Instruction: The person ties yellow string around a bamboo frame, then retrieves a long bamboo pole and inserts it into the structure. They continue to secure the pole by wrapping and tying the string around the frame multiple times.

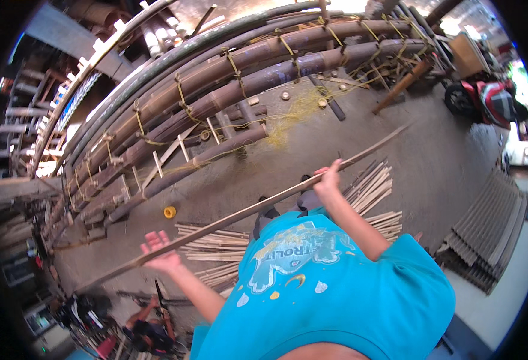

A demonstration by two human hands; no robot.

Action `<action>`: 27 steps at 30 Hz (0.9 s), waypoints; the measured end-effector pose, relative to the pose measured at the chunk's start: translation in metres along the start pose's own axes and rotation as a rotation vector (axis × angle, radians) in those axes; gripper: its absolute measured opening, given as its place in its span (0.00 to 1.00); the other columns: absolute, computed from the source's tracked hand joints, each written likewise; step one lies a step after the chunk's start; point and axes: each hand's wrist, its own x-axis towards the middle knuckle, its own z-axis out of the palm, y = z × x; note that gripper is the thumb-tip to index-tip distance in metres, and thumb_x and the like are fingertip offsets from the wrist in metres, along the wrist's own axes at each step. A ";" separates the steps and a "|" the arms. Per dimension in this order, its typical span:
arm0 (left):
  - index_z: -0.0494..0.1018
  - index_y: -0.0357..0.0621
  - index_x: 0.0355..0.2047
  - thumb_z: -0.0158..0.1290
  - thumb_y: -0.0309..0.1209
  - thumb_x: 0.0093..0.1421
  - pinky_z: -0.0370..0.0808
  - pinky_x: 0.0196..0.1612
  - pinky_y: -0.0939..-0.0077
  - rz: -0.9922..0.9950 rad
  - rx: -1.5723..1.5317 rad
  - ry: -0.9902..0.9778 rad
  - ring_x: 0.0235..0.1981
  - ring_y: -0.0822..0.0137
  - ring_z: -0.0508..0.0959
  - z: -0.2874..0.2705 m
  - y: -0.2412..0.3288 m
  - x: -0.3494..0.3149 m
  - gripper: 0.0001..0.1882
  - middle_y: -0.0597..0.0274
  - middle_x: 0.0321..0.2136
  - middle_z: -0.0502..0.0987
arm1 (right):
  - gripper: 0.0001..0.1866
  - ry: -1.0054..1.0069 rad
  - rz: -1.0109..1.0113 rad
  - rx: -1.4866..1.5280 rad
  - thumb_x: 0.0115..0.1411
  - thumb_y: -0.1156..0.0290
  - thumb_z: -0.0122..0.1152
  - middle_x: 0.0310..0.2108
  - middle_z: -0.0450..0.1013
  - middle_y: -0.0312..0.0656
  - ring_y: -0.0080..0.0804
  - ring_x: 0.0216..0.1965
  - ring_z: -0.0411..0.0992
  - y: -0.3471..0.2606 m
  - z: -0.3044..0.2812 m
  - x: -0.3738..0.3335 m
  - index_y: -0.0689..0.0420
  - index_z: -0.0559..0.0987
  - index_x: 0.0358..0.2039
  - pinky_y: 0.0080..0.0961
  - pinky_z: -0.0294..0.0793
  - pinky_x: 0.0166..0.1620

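A long, thin brown bamboo strip runs slantwise across my front, from the lower left up to the far right. My right hand is closed around it right of its middle. Further down its length, my left hand has its fingers spread, with the strip lying across the open palm. Split pale bamboo strips lie in a pile on the floor beneath, and more split strips fan out below my right forearm.
Ahead, a rack of thick bamboo poles is bound with yellow cord. A yellow tape roll and tangled yellow fibre lie on the floor. Right are a red motorcycle and stacked corrugated sheets. Another person sits lower left.
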 end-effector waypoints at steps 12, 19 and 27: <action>0.67 0.45 0.56 0.33 0.70 0.61 0.49 0.16 0.84 0.475 0.287 -0.442 0.14 0.77 0.51 0.094 0.135 0.038 0.43 0.70 0.19 0.55 | 0.25 -0.675 0.590 -0.984 0.68 0.46 0.46 0.38 0.75 0.44 0.30 0.31 0.76 0.129 -0.001 -0.050 0.57 0.71 0.46 0.33 0.80 0.33; 0.69 0.45 0.56 0.30 0.70 0.61 0.50 0.16 0.83 0.488 0.337 -0.151 0.15 0.77 0.50 0.061 0.152 0.110 0.44 0.72 0.16 0.53 | 0.16 -0.565 0.168 -0.927 0.67 0.54 0.51 0.36 0.74 0.35 0.22 0.31 0.74 0.036 -0.020 -0.034 0.50 0.71 0.47 0.22 0.76 0.33; 0.71 0.41 0.53 0.30 0.70 0.62 0.48 0.14 0.83 0.522 0.382 -0.106 0.13 0.78 0.48 0.056 0.128 0.123 0.45 0.74 0.13 0.50 | 0.15 -0.377 0.091 -0.778 0.68 0.53 0.51 0.34 0.74 0.34 0.20 0.29 0.73 -0.045 -0.063 0.000 0.49 0.72 0.47 0.20 0.76 0.32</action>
